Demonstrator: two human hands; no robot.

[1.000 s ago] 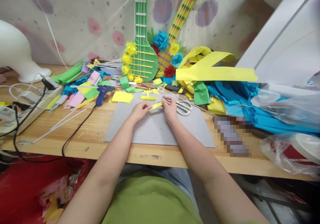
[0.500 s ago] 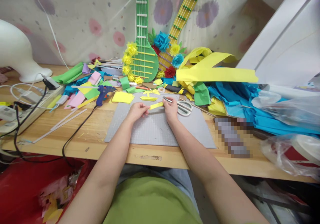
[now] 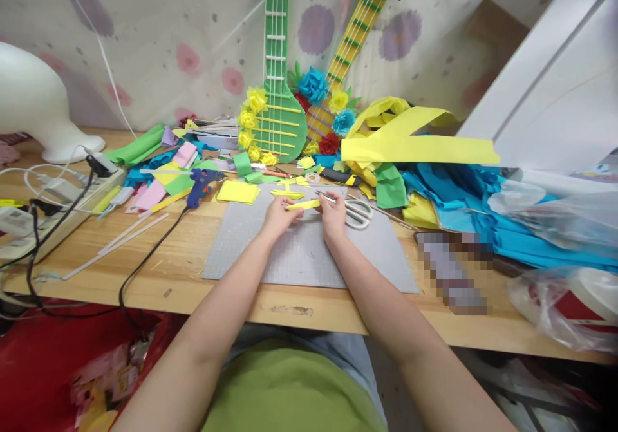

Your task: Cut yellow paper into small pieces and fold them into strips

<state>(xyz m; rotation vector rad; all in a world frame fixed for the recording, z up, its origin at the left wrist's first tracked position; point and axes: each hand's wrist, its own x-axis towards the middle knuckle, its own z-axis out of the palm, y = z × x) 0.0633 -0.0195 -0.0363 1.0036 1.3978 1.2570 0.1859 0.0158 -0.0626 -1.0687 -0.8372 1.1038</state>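
Wall covering (image 3: pixel 154 0) pale, printed with blurry purple and pink flowers; light wooden table (image 3: pixel 183 258) along it, worn mark near front edge; white panel (image 3: pixel 541 97) slanting at right; soft, even light above; dim beneath table's right end.

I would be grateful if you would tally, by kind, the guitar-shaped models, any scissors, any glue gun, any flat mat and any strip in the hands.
Flower-trimmed, stringed guitar-shaped models: 2
Pale-handled scissors: 1
Blue glue gun: 1
Flat grey rectangular mat: 1
Narrow yellow held strip: 1
Total: 6
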